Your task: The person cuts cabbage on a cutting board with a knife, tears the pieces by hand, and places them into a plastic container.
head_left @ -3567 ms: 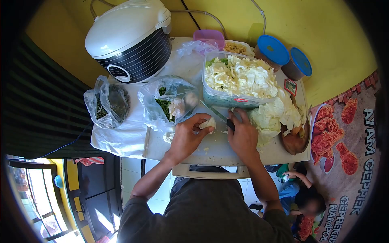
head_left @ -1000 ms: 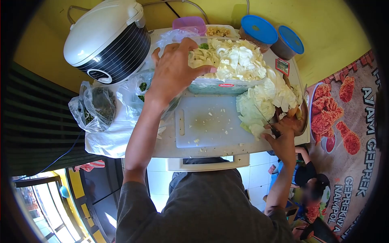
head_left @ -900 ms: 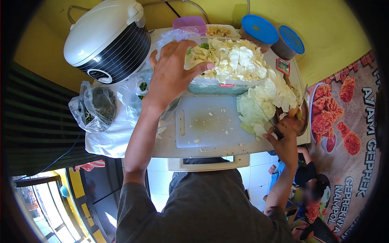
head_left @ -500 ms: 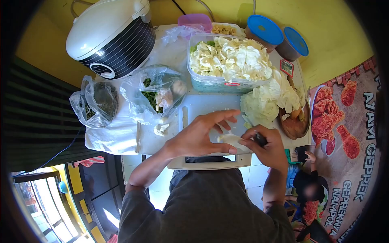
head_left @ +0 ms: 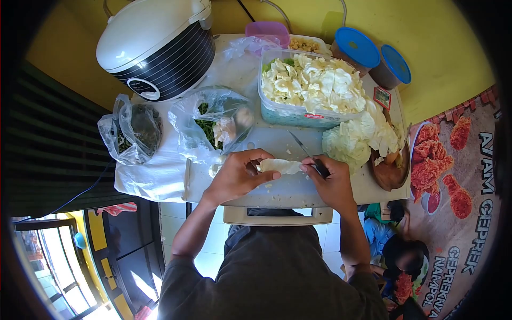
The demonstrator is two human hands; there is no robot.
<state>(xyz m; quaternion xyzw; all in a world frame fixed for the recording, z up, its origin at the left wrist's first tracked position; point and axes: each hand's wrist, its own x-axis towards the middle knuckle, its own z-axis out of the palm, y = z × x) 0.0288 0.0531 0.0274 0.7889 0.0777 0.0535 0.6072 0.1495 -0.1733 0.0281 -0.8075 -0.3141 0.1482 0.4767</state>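
Observation:
My left hand [head_left: 233,178] pinches one end of a pale, whitish vegetable piece [head_left: 282,167] between thumb and fingers; its exact kind I cannot make out. At the piece's other end are the fingertips of my right hand [head_left: 336,188], which also grips a small knife [head_left: 321,168] by its black handle. The knife's blade points up and left, away from me. Below both hands lies a white cutting board [head_left: 266,140] with small pale scraps on it. A partly leafed cabbage head [head_left: 344,145] sits just beyond my right hand.
A clear tub [head_left: 288,116] heaped with cabbage leaves stands behind the board. To the left are plastic bags [head_left: 184,120] with greens and pale bulbs, and a rice cooker [head_left: 160,58]. Blue-lidded containers [head_left: 354,45] and a brown bowl [head_left: 392,173] are at right. A person [head_left: 408,258] is beyond the table.
My hands have drawn level, with the pale piece now stretched between them. My left fingers have closed onto its end. The knife blade now shows pointing up. The view has shifted slightly.

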